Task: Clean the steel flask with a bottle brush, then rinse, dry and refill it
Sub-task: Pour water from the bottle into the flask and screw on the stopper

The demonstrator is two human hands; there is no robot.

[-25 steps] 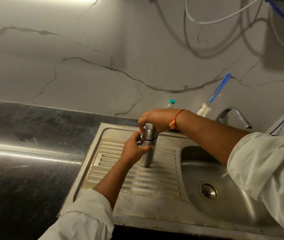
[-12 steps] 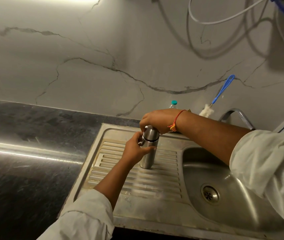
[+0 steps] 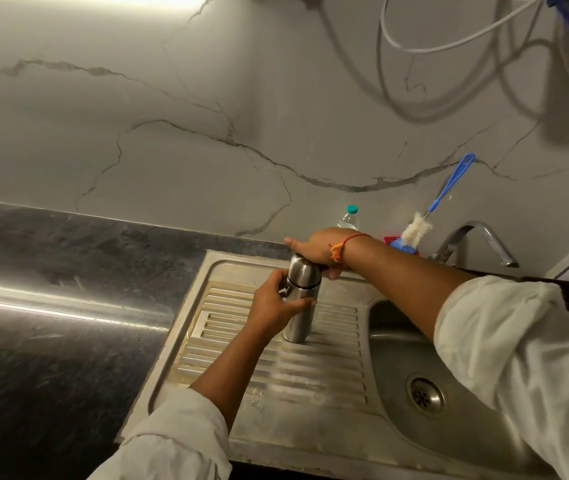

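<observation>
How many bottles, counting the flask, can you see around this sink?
2. The steel flask stands on the draining board, held by the left hand and right hand. A teal-capped plastic bottle stands by the wall behind the right hand. Others may be hidden.

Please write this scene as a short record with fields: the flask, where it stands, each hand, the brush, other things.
main item: steel flask, upright, cap on
stands on: drainboard
left: left hand grips the body
right: right hand grips the top from above
tool: bottle brush, tilted, bristles down, beside the tap, untouched
also: plastic bottle behind the right hand
</observation>
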